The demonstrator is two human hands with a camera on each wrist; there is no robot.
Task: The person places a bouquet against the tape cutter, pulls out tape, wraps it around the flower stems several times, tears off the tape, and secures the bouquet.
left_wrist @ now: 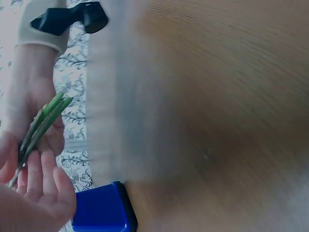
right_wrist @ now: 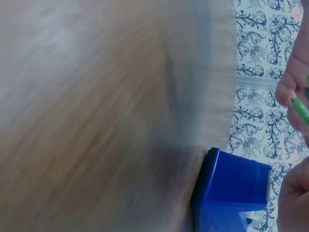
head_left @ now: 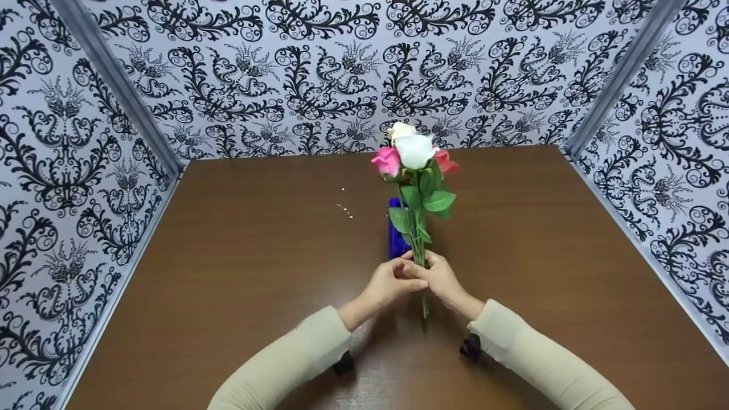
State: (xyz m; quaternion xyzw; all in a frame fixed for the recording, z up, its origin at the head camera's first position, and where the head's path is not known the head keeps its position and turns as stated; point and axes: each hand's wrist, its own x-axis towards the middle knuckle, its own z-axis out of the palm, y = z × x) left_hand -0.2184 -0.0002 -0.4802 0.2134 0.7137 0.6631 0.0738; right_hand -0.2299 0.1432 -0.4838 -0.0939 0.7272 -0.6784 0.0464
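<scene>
Both hands meet at a bunch of roses (head_left: 416,151), held upright over the table, with white, cream, pink and red heads and green leaves. My left hand (head_left: 392,283) holds the thin stems (head_left: 419,250) from the left, its thumb across them. From the right, my right hand (head_left: 443,280) grips the same stems, its fingers overlapping the left hand's. Below the hands the cut stem ends stick out; in the left wrist view these green ends (left_wrist: 48,116) show between the palms. Right behind the stems stands a blue plastic object (head_left: 397,230) with a black base, partly hidden by leaves.
The brown wooden table (head_left: 256,239) is bounded by patterned walls (head_left: 319,74) at the back and sides. Small light flecks (head_left: 345,210) lie left of the blue object. Dark wrist devices (head_left: 470,346) hang under both sleeves.
</scene>
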